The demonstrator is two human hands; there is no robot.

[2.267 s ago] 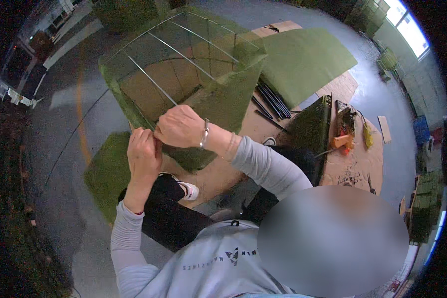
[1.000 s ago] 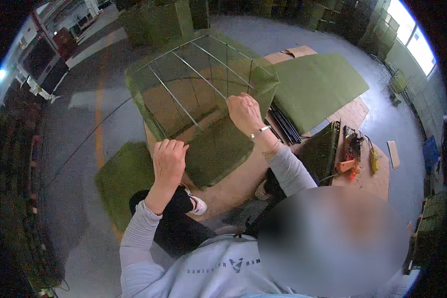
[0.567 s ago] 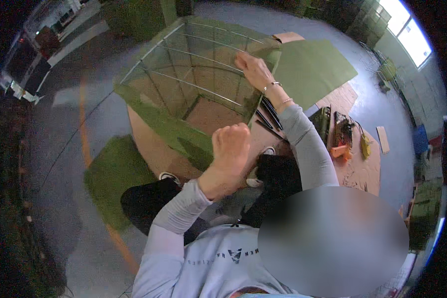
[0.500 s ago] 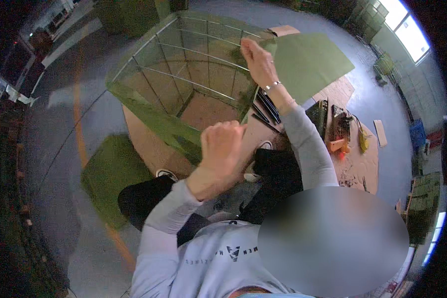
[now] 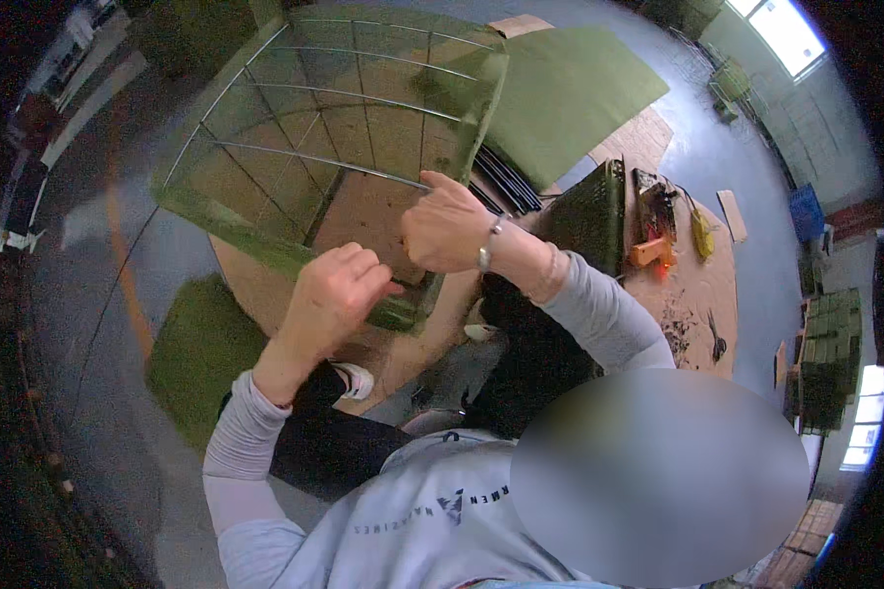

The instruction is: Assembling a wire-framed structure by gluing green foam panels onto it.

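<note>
A large wire frame [image 5: 324, 157] with green fabric [image 5: 231, 221] along its sides stands in front of me, its open side showing a brown floor panel. My left hand [image 5: 334, 294] is curled closed at the near edge of the fabric. Just right of it, my right hand [image 5: 447, 226] is closed too, beside the frame's near right corner, with its index finger by a wire end. What the fingers hold, if anything, is too small to make out. On my right wrist sits a metal bracelet [image 5: 489, 243].
Right of the frame lie black rods [image 5: 509, 182] and a broad green sheet [image 5: 575, 93]. On brown cardboard are an orange glue gun [image 5: 651, 252], a yellow object [image 5: 702, 233] and scissors [image 5: 717, 339]. Another green piece [image 5: 201, 358] lies at left.
My right hand has come down from the frame's far right side to near my left hand. My left hand has shifted left and slightly nearer. The frame appears further left in view.
</note>
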